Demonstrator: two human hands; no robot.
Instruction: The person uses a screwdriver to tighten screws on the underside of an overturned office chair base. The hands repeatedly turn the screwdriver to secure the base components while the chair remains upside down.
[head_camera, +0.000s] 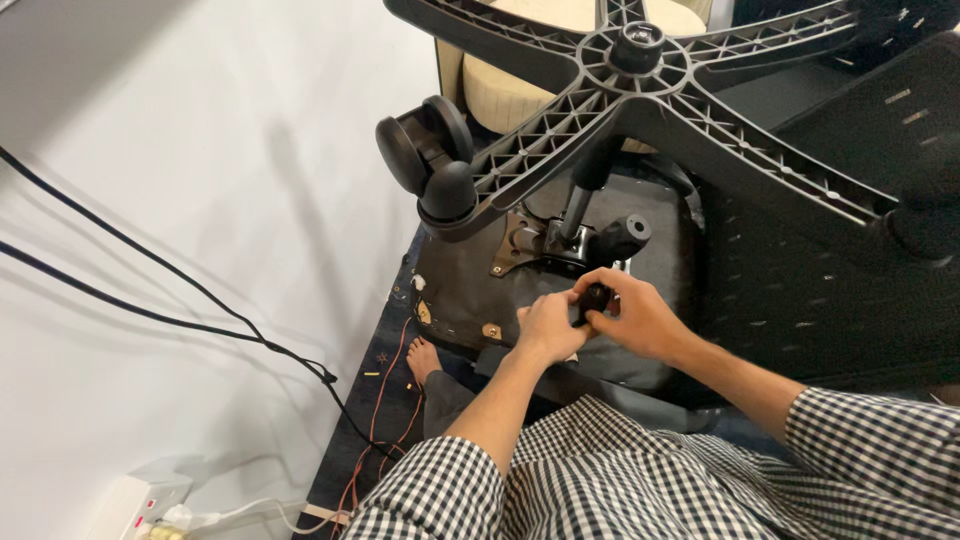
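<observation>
Hands, two, left hand (548, 325) and right hand (640, 318), pinch one small black plastic part (593, 299) over one overturned black office chair (600, 200); one castor wheel (425, 155) shows.

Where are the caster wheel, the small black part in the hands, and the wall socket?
caster wheel (425, 150), head view, on its rounded black housing.
small black part (593, 298), head view, on the bit showing between both hands' fingers.
wall socket (140, 500), head view, on its white faceplate, lower left.
</observation>
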